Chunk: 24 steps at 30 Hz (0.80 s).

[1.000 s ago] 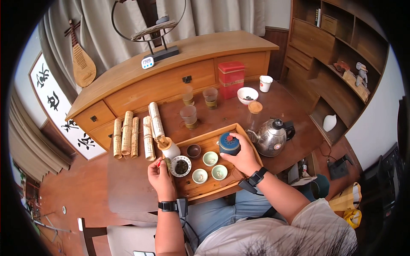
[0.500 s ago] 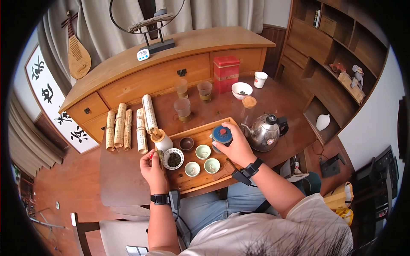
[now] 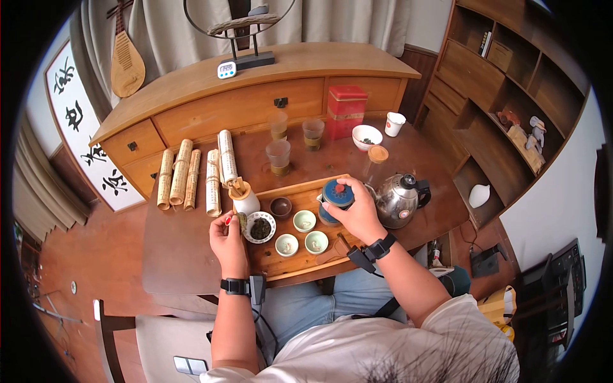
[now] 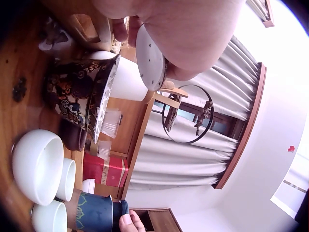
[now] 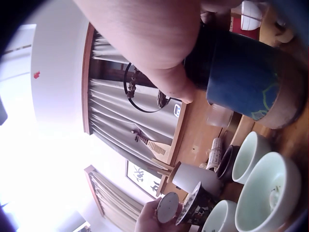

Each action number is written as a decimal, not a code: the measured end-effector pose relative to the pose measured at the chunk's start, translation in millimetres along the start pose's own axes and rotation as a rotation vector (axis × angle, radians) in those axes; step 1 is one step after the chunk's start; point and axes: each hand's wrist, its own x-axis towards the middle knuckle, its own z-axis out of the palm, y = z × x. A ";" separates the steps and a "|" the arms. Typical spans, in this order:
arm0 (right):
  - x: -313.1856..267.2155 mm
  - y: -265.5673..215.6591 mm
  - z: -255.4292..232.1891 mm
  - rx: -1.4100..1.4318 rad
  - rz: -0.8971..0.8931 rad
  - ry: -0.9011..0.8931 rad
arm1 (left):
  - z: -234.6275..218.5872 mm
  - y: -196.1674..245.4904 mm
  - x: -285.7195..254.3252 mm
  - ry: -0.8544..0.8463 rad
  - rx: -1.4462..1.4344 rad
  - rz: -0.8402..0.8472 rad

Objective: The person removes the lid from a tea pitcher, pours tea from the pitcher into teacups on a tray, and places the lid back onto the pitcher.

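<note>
My left hand (image 3: 228, 247) pinches a round lid (image 4: 150, 60) by its edge, tilted upright. Dark specks dot the lid's white underside. Beside it stands a patterned gaiwan bowl (image 4: 77, 92) holding dark wet tea leaves (image 3: 260, 228). My right hand (image 3: 359, 214) grips the upper part of a blue teapot (image 3: 336, 191) with a red knob, raised a little over a blue lower part (image 3: 328, 219). In the right wrist view that lower part has a tan base and green leaf lines. Several pale green cups (image 3: 304, 221) and a dark cup (image 3: 280, 207) stand between my hands.
All this sits on a wooden tray (image 3: 281, 265). A white tool holder (image 3: 246, 203) stands at its left back corner. A steel kettle (image 3: 396, 198) and cork-topped jar (image 3: 377, 154) are at right. Behind are scrolls (image 3: 182, 169), glasses (image 3: 278, 156) and a red tin (image 3: 347, 108).
The upper blue teapot part has risen, so more blue shows beneath it. My left hand keeps its hold on the lid beside the gaiwan bowl. The head view has shifted slightly.
</note>
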 end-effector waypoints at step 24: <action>42.3 -34.5 -26.3 0.061 0.005 -0.058 | -2.5 -0.4 1.0 0.001 0.010 -0.016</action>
